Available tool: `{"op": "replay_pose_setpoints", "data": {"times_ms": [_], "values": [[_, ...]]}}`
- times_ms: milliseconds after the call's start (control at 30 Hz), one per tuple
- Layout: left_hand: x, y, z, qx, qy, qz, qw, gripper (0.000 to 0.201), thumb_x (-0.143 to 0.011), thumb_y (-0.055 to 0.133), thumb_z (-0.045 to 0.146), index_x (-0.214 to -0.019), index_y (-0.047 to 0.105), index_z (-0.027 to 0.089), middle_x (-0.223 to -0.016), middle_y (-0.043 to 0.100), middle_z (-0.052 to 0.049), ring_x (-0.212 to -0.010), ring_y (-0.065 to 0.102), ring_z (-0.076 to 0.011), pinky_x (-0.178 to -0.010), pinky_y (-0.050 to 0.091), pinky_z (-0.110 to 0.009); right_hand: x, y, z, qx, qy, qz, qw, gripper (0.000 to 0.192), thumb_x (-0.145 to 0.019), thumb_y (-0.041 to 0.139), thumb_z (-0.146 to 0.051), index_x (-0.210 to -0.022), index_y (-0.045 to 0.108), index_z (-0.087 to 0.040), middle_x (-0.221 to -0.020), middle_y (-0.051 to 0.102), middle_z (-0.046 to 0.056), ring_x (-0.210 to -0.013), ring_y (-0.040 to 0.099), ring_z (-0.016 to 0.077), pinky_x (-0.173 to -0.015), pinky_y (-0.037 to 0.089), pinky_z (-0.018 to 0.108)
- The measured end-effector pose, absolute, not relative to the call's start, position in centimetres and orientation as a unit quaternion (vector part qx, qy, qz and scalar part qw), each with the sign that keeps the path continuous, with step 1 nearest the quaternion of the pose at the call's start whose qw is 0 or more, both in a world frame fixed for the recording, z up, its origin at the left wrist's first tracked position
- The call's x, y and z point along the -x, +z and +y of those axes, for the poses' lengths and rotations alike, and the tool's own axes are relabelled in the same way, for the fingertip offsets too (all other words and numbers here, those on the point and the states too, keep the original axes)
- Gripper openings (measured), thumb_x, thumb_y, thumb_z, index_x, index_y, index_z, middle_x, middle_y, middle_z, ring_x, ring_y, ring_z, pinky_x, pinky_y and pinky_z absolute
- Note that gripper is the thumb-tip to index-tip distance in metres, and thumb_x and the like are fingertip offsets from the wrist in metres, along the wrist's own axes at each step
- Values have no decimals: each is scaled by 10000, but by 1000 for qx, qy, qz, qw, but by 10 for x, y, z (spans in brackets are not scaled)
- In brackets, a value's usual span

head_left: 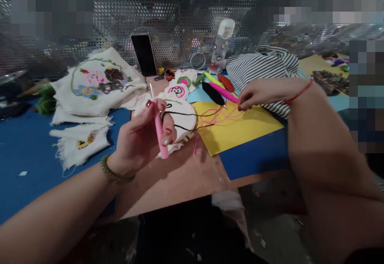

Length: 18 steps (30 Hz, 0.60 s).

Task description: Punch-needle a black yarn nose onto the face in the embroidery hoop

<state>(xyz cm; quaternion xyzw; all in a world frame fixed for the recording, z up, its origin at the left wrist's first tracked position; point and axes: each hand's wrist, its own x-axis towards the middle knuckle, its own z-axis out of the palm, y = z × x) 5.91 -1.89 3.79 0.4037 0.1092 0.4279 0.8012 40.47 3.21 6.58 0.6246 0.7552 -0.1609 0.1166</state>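
Observation:
My left hand (145, 130) is closed around the pink handle of a punch needle (159, 130), its metal tip pointing up. Black yarn (192, 115) runs in two strands from near my left fingers to the right, toward a black yarn skein (212, 93). Behind that hand lies a white embroidery hoop piece (186, 116), partly hidden by the fingers. My right hand (255, 93) pinches at the end of loose pink yarn (214, 116), which lies in loops over a yellow sheet (237, 130).
Pink, yellow and orange skeins (226, 83) lie beside the black one. At the back stand a phone (144, 55) and a clear bottle (221, 46) before a perforated metal panel (168, 12). Embroidered white cloth (99, 82) spreads at left; striped fabric (261, 66) sits at right.

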Motion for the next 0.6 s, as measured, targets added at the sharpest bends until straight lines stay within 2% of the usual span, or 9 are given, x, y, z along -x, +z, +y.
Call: {"op": "replay_pose_setpoints", "data": {"times_ms": [33, 100, 200, 267, 333, 400, 467, 533, 600], "values": [[-59, 40, -19, -402, 431, 107, 801, 588, -1058, 62, 137, -838, 608, 138, -581, 640, -35, -433, 598, -101, -461, 516, -198, -405, 58, 37, -652, -122, 731, 162, 103, -793, 709, -233, -789, 802, -189, -809, 769, 64, -802, 695, 234, -710, 477, 331], [-58, 42, -20, -399, 435, 102, 801, 636, -1060, 37, 152, -831, 630, 137, -577, 637, -38, -428, 601, -100, -462, 519, -199, -406, 44, 45, -707, -46, 677, 197, 105, -755, 725, -198, -813, 813, -196, -854, 777, 90, -849, 702, 272, -704, 474, 344], [-58, 43, -20, -400, 436, 97, 801, 658, -1062, 33, 164, -828, 648, 134, -576, 630, -40, -422, 601, -98, -467, 518, -200, -408, 30, 50, -759, 28, 623, 187, 258, -798, 668, -200, -1009, 816, -184, -1058, 775, 164, -1003, 698, 341, -754, 489, 393], [-58, 42, -20, -404, 430, 94, 801, 629, -1065, 62, 166, -830, 646, 138, -579, 631, -38, -424, 602, -100, -472, 521, -203, -403, 26, 50, -768, 75, 623, 128, 348, -880, 570, -224, -1157, 777, -193, -1174, 750, 181, -1098, 678, 361, -807, 493, 425], [-58, 39, -20, -412, 420, 90, 804, 566, -1069, 123, 169, -844, 642, 145, -592, 643, -34, -433, 608, -101, -486, 532, -203, -391, 20, 50, -760, 102, 641, 28, 389, -958, 471, -279, -1235, 738, -221, -1198, 750, 157, -1122, 678, 342, -852, 494, 423], [-57, 37, -22, -424, 403, 86, 806, 477, -1072, 216, 182, -864, 644, 156, -610, 667, -32, -449, 621, -103, -496, 539, -195, -373, 11, 54, -735, 67, 672, -63, 424, -996, 441, -393, -1275, 706, -214, -1194, 753, 147, -1117, 682, 331, -889, 494, 409], [-56, 38, -26, -440, 378, 83, 811, 365, -1061, 341, 213, -876, 652, 170, -624, 688, -29, -462, 629, -112, -488, 543, -194, -355, 0, 62, -732, 8, 669, -127, 523, -937, 557, -502, -1337, 649, -178, -1238, 726, 188, -1162, 654, 378, -941, 478, 459], [-55, 42, -32, -450, 349, 85, 818, 249, -1025, 479, 258, -875, 665, 189, -623, 695, -18, -456, 613, -122, -464, 542, -205, -345, -10, 71, -726, -43, 661, -183, 631, -834, 704, -446, -1379, 598, -147, -1290, 691, 227, -1214, 618, 413, -1002, 444, 504], [-53, 49, -37, -457, 337, 95, 818, 179, -979, 584, 303, -857, 675, 210, -583, 671, 2, -425, 570, -117, -447, 526, -207, -345, -15, 79, -723, -75, 649, -223, 674, -802, 718, -366, -1404, 554, -112, -1311, 669, 250, -1215, 618, 406, -1010, 448, 504]]}}
